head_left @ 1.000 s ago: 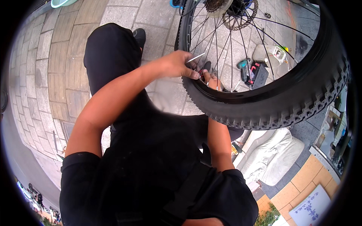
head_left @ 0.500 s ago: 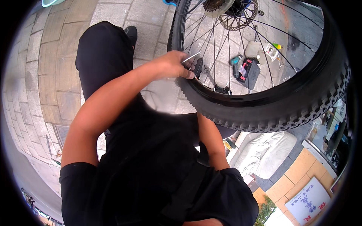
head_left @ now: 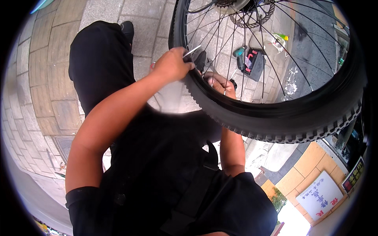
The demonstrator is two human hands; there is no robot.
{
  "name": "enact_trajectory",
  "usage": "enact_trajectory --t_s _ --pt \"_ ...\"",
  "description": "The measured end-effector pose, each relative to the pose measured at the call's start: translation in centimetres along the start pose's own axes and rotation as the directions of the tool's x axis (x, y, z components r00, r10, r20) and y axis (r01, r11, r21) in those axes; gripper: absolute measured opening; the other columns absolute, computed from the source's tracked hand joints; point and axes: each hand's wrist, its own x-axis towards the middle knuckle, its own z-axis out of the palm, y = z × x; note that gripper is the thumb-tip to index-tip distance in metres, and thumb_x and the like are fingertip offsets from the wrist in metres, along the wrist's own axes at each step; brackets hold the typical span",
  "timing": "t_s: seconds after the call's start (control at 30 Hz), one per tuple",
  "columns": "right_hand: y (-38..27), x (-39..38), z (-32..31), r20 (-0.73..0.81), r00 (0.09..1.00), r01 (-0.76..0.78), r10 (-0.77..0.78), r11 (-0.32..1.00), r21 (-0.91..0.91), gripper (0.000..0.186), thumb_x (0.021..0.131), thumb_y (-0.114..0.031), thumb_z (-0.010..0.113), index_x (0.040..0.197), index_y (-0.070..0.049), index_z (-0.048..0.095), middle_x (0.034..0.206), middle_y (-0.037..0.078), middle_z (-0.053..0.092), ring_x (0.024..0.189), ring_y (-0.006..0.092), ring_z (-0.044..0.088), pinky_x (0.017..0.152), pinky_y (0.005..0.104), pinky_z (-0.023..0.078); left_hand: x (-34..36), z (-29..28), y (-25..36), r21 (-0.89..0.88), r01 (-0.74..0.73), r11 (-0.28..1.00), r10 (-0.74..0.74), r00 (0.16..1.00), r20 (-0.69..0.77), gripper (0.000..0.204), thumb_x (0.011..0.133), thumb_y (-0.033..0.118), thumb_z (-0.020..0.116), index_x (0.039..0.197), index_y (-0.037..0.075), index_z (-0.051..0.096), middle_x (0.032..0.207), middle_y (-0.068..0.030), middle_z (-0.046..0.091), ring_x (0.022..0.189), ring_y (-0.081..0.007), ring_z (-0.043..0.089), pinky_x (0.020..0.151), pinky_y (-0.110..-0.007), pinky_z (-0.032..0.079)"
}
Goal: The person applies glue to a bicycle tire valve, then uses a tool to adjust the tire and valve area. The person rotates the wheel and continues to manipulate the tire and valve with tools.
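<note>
A bicycle wheel with a knobby black tyre [head_left: 260,122] stands before me, its black spokes running to a hub with a brake disc [head_left: 260,17]. At the near-left part of the rim, my left hand [head_left: 173,66] is closed around a thin, pale metal rod [head_left: 193,51], which sticks out past the fingers over the rim. My right forearm passes beneath the tyre. Through the spokes, my right hand [head_left: 221,83] shows just inside the rim, its fingers curled. Spokes and rim partly cover it, and I cannot make out what it grips.
Beyond the spokes, a teal power drill [head_left: 239,52] lies on the paving beside a dark toolbox [head_left: 255,65] with red parts. A pale bag [head_left: 264,41] sits behind. A white sign [head_left: 319,195] with writing is at the lower right. Nearby is a pale cushioned thing [head_left: 275,156].
My right hand has come into view inside the rim, where only its forearm showed before. The left hand, still holding the rod, has shifted slightly left and up, as the view moved.
</note>
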Motion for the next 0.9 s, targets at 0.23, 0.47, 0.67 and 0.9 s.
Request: enact_trajectory --t_s 0.23,0.47,0.67,0.9 --pt "-0.3 1.1 0.4 -0.068 0.985 -0.161 0.161 0.987 0.007 0.025 0.102 -0.02 0.071 0.117 0.0 0.073 0.086 0.0 0.071 0.07 0.0055 0.063 0.062 0.0234 0.048 -0.4 0.6 -0.1 0.028 0.029 0.999 -0.027 0.998 -0.059 0.028 0.089 0.02 0.079 0.107 -0.001 0.076 0.098 -0.0235 0.076 0.096 -0.0383 0.074 0.087 -0.043 0.056" --pt "-1.5 0.9 0.9 -0.061 0.991 -0.117 0.119 0.992 0.042 0.018 0.099 -0.004 0.063 0.112 0.002 0.072 0.093 0.005 0.071 0.079 0.0088 0.065 0.069 0.0246 0.05 -0.8 0.4 0.3 0.027 0.073 0.997 -0.072 0.997 -0.037 0.031 0.091 0.022 0.077 0.112 -0.001 0.075 0.101 -0.0243 0.076 0.098 -0.0374 0.074 0.089 -0.043 0.056" --pt "-0.3 0.8 -0.8 0.161 0.96 0.245 -0.23 0.967 -0.076 0.017 0.098 0.002 0.059 0.109 0.006 0.071 0.111 0.01 0.07 0.097 0.0155 0.064 0.088 0.0286 0.05 -0.6 0.3 -0.1 0.065 0.098 0.993 -0.098 0.995 -0.004 0.033 0.091 0.025 0.076 0.113 -0.001 0.075 0.103 -0.0237 0.076 0.1 -0.0361 0.074 0.09 -0.043 0.055" --pt "-2.2 -0.6 -0.4 0.07 0.996 0.074 -0.062 0.981 -0.181 0.022 0.105 -0.011 0.063 0.117 0.005 0.073 0.117 0.008 0.073 0.105 0.0122 0.066 0.092 0.0274 0.051 -0.1 -0.2 0.3 0.112 0.138 0.984 -0.138 0.99 -0.015 0.034 0.093 0.028 0.075 0.115 0.003 0.076 0.105 -0.0226 0.076 0.103 -0.0394 0.073 0.09 -0.046 0.055"
